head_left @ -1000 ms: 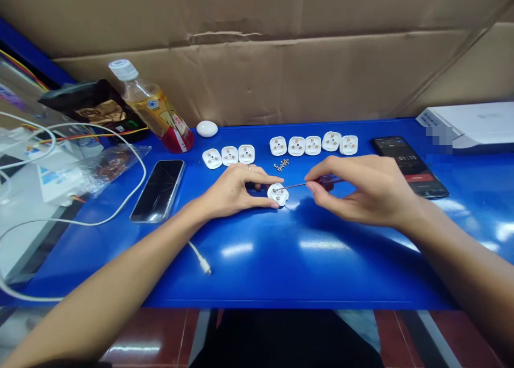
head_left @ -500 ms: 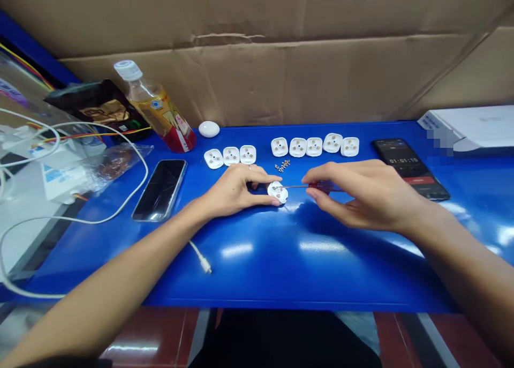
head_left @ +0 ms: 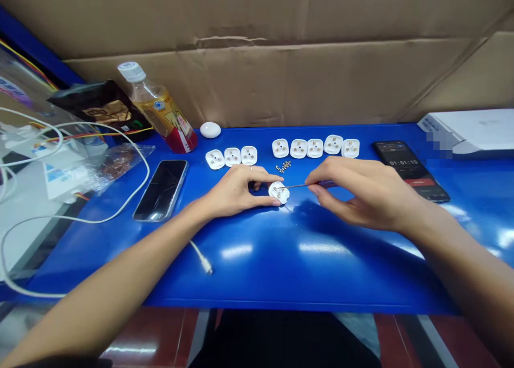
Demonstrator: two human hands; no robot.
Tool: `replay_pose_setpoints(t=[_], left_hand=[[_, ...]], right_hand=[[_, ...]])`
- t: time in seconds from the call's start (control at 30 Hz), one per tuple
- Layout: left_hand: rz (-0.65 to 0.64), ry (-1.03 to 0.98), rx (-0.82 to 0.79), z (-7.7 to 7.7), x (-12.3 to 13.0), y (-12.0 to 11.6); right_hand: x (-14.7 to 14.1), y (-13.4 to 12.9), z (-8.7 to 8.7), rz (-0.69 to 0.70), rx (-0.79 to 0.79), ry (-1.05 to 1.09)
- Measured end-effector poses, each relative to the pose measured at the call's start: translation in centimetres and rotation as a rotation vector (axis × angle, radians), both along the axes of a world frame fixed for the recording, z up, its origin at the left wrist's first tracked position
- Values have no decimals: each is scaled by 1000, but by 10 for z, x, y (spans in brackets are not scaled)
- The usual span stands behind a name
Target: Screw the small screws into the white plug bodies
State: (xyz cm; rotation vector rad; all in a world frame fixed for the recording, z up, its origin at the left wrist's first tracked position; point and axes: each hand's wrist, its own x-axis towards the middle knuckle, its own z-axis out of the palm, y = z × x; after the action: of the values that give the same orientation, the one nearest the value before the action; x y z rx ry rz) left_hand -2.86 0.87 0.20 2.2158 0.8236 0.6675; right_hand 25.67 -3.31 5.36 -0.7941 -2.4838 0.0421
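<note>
Between the thumb and fingers of my left hand (head_left: 241,192) is a small round white plug piece (head_left: 280,195) with metal contacts, held at the table surface. My right hand (head_left: 357,194) grips a screwdriver (head_left: 297,186), its handle mostly hidden by the fingers. The thin shaft points left and its tip meets the plug piece near the contacts. Just behind lies a little pile of small brass-coloured screws (head_left: 283,166). Farther back stand white square plug housings with metal contacts: a group of three on the left (head_left: 232,156) and several on the right (head_left: 315,148).
On the left are a phone (head_left: 161,190), a drink bottle (head_left: 163,111), white cables (head_left: 120,213) and a plastic bag (head_left: 116,167). A white egg-shaped object (head_left: 210,129) lies at the back. To the right are a phone showing a timer (head_left: 413,170) and a white box (head_left: 474,127).
The screwdriver has turned slightly in my right fingers, and its handle shows less red. Both hands stay nearly in place; the whole view has shifted a little.
</note>
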Motion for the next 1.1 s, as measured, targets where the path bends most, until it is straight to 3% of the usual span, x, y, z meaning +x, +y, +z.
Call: replay_pose_setpoints(t=[1.1], left_hand=[[21,49,-30,4,1,-1]], right_hand=[[4,3,-1,51,-18,-77]])
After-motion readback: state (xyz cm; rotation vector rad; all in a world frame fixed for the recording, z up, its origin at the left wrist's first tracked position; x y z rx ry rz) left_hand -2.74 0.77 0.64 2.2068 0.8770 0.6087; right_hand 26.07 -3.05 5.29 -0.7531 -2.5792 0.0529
